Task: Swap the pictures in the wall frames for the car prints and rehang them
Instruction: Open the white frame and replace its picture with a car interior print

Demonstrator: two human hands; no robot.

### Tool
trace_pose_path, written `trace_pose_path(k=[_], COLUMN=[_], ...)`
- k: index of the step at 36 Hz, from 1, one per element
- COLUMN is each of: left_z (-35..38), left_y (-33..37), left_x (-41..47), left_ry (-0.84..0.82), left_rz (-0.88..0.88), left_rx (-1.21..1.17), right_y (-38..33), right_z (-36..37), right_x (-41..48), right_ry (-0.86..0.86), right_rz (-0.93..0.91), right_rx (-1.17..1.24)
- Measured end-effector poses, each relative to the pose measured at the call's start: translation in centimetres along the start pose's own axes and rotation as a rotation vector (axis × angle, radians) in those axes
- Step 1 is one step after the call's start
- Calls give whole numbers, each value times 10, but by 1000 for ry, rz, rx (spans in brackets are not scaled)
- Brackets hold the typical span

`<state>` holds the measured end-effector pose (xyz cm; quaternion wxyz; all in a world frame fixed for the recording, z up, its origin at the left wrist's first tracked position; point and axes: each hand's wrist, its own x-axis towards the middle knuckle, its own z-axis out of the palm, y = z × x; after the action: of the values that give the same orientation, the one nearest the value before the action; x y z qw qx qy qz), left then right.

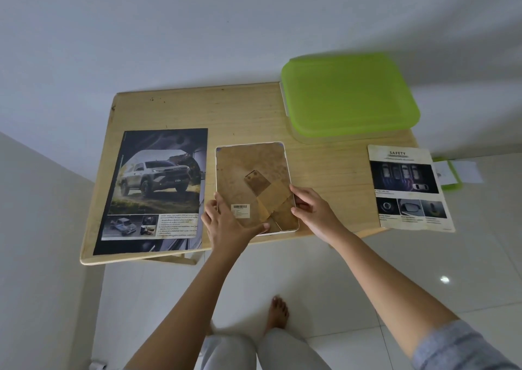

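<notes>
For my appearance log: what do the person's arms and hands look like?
The left hand and right hand are bare: no gloves, rings or watch. Nothing covers the left arm in view; a grey-blue sleeve covers the right above the elbow.

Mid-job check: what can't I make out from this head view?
Head view only.
Picture in the frame: it lies face down, so only the brown backing shows.
Text on the barcode label: too small.
Contents of the green-lidded box: lid covers them.
Frame's near-left corner: under the left hand.
The green item on the floor: partly behind the safety sheet.
</notes>
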<state>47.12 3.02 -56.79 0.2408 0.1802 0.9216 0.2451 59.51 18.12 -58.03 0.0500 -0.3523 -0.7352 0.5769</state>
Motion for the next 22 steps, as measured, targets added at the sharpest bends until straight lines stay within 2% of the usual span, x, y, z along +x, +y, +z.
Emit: trace_pose_path(k=[7, 11, 16, 22], left_z=[-11, -8, -6, -15], left_y=[-26, -30, -30, -31], left_x=[13, 11, 8, 15], left_ry=[-61, -43, -32, -112], left_rz=[56, 72, 92, 110], left_rx=[-111, -155, -148, -158], right_y=[-3, -3, -5, -11], right_z=[3, 6, 10, 10], right_x=[1, 0, -2, -4], right_ry=[78, 91, 116, 102], right_rz=[-33, -34, -44, -53], right_rx=[-49, -78, -141, -212])
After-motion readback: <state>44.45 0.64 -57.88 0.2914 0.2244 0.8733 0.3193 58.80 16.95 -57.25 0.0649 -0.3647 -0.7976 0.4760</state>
